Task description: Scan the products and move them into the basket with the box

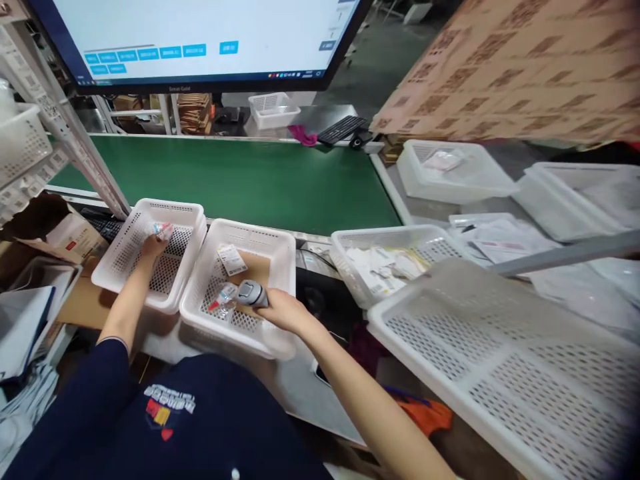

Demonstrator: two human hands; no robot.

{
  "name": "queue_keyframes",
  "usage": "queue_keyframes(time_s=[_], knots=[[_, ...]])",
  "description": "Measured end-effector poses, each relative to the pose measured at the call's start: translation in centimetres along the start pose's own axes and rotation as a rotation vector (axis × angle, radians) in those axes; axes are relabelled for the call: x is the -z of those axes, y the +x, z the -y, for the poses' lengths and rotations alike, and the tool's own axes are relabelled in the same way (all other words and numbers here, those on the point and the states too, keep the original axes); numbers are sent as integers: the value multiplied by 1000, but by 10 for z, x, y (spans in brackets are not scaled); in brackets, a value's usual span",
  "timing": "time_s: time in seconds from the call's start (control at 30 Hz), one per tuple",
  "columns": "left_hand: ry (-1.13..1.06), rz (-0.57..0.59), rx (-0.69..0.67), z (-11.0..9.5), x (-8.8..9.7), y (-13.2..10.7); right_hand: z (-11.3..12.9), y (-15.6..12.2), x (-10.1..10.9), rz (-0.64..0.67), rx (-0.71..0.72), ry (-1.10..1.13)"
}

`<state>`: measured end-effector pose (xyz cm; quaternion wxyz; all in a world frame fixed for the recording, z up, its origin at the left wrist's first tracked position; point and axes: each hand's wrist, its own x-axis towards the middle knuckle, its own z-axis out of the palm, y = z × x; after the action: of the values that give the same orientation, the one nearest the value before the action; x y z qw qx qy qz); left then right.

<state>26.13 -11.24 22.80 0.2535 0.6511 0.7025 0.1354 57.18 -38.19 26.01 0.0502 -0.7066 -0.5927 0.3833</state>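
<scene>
My left hand (153,247) is inside the left white basket (116,272), its fingers closed at a small clear plastic packet (164,231) with red and blue bits. In my right hand (281,309) is a grey barcode scanner (251,293), held over the right white basket (287,267). Below and beside the scanner lies a clear packet with a red-tipped item (218,300). A white printed card (232,259) and a piece of brown cardboard (257,268) are in the same basket. The fingers round the scanner's handle are partly hidden.
Behind the baskets runs a green conveyor belt (240,177), under a monitor (200,40). To the right stand a basket of white packets (345,257) and a large mesh basket (480,373). An open cardboard box (75,233) sits at left.
</scene>
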Motion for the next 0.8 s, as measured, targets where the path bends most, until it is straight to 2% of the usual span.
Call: queue_keyframes(time_s=[0.07,0.17,0.27,0.37,0.43,0.5,0.57,0.6,0.67,0.73,0.8], knots=[[-156,5,-6,-7,-1,-2,-1,1,2,-14,19,-3],[-367,26,-106,-26,-4,-19,-6,-10,6,-73,25,-15],[-473,58,-372,-47,-13,-52,-10,-33,10,-213,78,40],[-400,28,-721,-67,-27,-89,-3,-60,14,-372,192,134],[-333,13,-855,-78,-37,-111,5,-75,15,-429,225,121],[-334,50,-896,-89,-47,-129,12,-85,13,-467,233,67],[-422,133,-823,-99,-55,-142,14,-92,10,-493,245,32],[-506,200,-740,-103,-57,-148,14,-94,8,-508,253,34],[-737,398,-478,-112,-62,-155,11,-99,5,-542,269,80],[-962,622,-161,-120,-64,-158,6,-102,2,-565,265,129],[-1113,765,85,-125,-65,-159,2,-103,0,-557,229,125]])
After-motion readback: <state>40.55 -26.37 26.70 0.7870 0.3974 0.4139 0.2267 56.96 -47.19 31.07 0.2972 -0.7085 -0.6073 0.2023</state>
